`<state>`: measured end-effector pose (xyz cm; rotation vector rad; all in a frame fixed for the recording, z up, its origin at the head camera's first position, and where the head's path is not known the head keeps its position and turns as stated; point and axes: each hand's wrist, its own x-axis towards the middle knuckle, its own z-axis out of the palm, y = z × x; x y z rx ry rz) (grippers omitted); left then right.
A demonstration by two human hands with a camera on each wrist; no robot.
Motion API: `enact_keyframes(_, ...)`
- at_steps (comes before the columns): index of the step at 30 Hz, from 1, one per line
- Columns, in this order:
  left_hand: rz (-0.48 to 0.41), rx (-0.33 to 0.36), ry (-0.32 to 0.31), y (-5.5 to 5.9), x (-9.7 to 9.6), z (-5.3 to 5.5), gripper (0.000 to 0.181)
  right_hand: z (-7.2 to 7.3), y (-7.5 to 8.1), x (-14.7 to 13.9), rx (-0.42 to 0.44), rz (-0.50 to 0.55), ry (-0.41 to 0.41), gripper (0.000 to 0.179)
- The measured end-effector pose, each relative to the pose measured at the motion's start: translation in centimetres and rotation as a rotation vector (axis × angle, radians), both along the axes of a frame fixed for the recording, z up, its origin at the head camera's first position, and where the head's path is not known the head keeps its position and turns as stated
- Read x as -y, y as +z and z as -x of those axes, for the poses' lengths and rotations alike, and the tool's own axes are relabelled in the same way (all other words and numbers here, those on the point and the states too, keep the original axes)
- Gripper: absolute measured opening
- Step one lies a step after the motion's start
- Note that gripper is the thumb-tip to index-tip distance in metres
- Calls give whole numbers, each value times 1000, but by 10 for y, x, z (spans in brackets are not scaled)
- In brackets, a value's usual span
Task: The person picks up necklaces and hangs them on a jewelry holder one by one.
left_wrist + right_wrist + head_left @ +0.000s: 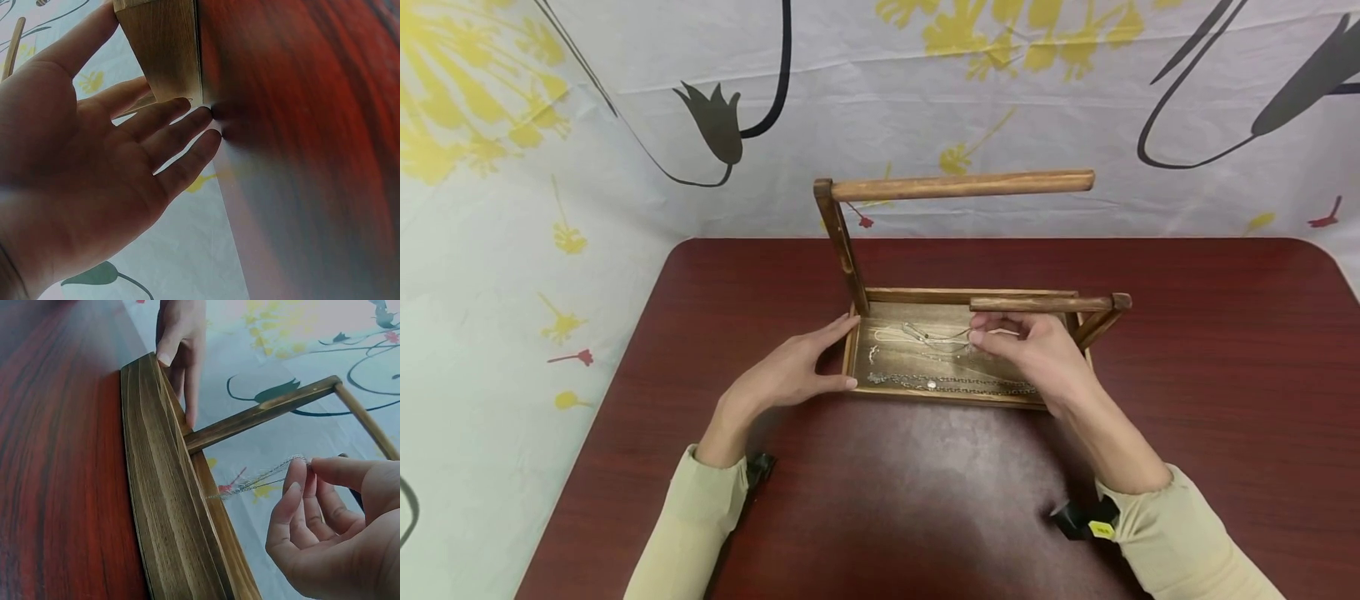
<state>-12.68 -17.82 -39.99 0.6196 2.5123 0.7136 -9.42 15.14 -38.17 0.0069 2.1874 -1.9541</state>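
Tray (pixel 951 398), wooden, on dark red table (pixel 880 483). Left hand (pixel 790 367) at its left end, fingers extended and spread, thumb by the front corner; bracing rather than gripping, I'd judge. Right hand (pixel 1037 354) in a narrow pinch, fingertips together on fine silvery chain (pixel 256 478), strands slanting down into the tray. One looped chain or several: can't settle that from the right wrist view. Lower bar (pixel 1041 305) just beside the pinching fingers in the head view. Round pale piece (pixel 932 385) and more chain lengths along the front of the tray floor.

Handling, my judgement: pinch light but sure, move slowly, let strands hang free before going sideways, so a snag shows early. Pass clear of the bar; don't drag over the front pieces. Left hand best used to steady the frame.
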Motion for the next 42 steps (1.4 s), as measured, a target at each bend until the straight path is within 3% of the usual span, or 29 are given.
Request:
enact_keyframes(8,1,7,5,-1,0,-1,88,-9,5,0,15,92,32,25)
enact_keyframes(18,-10,9,7,-1,0,-2,88,-17,12,0,97,232,56,19)
enact_keyframes(29,-5,17,8,-1,0,-1,87,-25,30,4,36,425,76,11)
enact_keyframes(42,-1,-1,-1,-1,-1,0,87,-25,47,6,-17,472,109,12)
